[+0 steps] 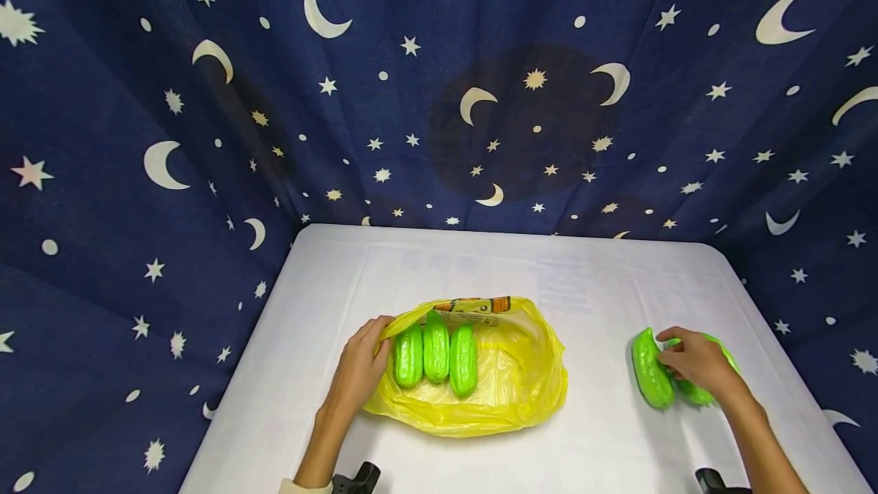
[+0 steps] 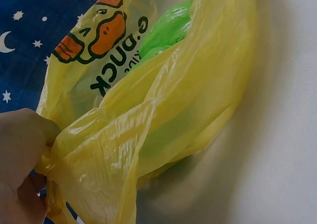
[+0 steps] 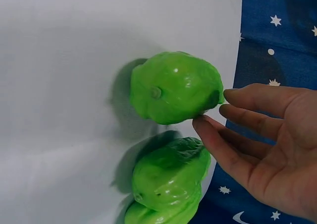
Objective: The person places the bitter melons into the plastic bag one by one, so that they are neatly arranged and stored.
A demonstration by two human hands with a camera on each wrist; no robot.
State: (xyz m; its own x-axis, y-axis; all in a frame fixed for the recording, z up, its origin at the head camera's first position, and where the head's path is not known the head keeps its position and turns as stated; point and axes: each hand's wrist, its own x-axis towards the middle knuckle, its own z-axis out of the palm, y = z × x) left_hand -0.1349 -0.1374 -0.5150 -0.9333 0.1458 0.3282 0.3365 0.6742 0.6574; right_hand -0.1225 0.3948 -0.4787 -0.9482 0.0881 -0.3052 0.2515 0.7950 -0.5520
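My left hand pinches left rim of yellow bag; three green vegetables inside, side by side. My right hand relaxed, grasping nothing, fingertips at fourth vegetable on table, right of bag.

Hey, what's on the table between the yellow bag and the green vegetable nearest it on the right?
Nothing sits there: in the head view, bare white tablecloth stretches from the yellow bag to that green vegetable.
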